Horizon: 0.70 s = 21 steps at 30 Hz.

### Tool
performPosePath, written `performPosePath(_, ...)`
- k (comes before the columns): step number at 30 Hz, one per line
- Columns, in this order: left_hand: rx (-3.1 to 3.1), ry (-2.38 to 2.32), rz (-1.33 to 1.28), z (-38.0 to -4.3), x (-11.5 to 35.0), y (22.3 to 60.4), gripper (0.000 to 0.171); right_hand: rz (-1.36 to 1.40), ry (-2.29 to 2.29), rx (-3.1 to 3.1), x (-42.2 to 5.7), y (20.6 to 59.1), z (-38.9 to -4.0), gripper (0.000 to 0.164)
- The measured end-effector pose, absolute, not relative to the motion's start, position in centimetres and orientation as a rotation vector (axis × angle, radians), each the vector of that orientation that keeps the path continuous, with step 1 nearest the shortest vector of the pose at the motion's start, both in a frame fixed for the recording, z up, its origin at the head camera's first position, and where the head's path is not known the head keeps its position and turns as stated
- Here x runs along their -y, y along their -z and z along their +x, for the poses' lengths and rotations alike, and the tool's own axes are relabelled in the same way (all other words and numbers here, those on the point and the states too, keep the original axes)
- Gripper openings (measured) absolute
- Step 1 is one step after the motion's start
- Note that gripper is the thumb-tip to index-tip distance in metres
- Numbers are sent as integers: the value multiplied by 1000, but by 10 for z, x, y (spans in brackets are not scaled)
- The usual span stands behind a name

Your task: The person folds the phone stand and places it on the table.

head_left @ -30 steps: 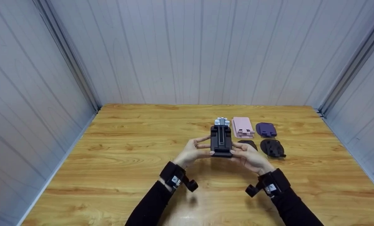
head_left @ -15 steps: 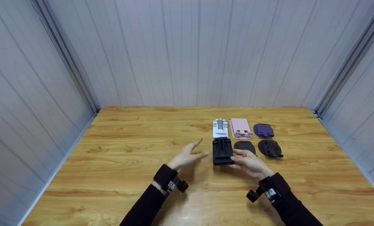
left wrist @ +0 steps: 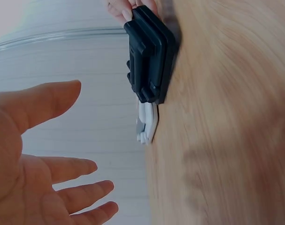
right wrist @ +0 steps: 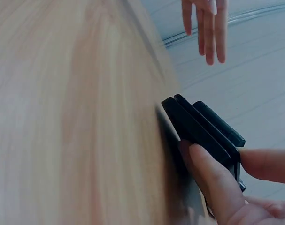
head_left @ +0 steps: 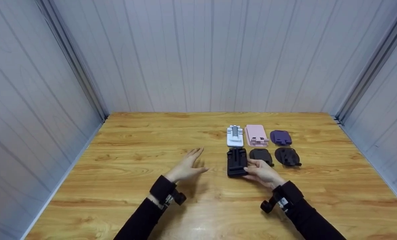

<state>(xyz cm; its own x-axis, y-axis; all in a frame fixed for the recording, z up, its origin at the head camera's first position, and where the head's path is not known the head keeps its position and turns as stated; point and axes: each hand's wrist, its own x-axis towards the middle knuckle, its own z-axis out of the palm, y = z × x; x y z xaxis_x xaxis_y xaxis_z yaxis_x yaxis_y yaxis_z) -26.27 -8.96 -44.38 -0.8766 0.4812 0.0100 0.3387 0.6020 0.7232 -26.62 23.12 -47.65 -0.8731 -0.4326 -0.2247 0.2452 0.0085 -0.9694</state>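
Note:
My right hand (head_left: pixel 263 173) pinches the right edge of a folded black phone stand (head_left: pixel 237 162) between thumb and fingers. In the right wrist view the stand (right wrist: pixel 198 129) is tilted, its near end a little off the table with a shadow beneath. My left hand (head_left: pixel 185 166) hovers to the left of it, fingers spread and holding nothing; the left wrist view shows its palm and straight fingers (left wrist: pixel 81 194). Just behind the black stand lies a white phone stand (head_left: pixel 234 136). A dark round-cornered stand (head_left: pixel 261 156) lies right beside the right hand's fingers.
A pink phone stand (head_left: pixel 256 135) and a purple one (head_left: pixel 281 137) lie in the back row. A black round-based stand (head_left: pixel 287 156) is at the front right of the group. The wooden table (head_left: pixel 135 143) meets pale panel walls (head_left: pixel 198 56) at back and sides.
Both hands held the black stand raised, covering part of the white one. It has come down toward me, in front of the white stand. My left hand has let go and moved left.

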Motion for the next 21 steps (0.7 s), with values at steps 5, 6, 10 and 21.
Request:
performPosePath(5,-2639,-1128,659,-256,101,446,80,-142,1925,-1848,-227,474,-264,69)
performPosePath(6,-2643,-1125,660,-255,102,446,80,-136,1926,-1845,-227,472,-263,70)
performPosePath(10,-2657,-1110,674,-250,107,446,81,-142,1926,-1829,-227,464,-259,73)
performPosePath(21,-2876,-948,714,-234,116,444,79,-379,1679,-2147,-228,436,-243,83)
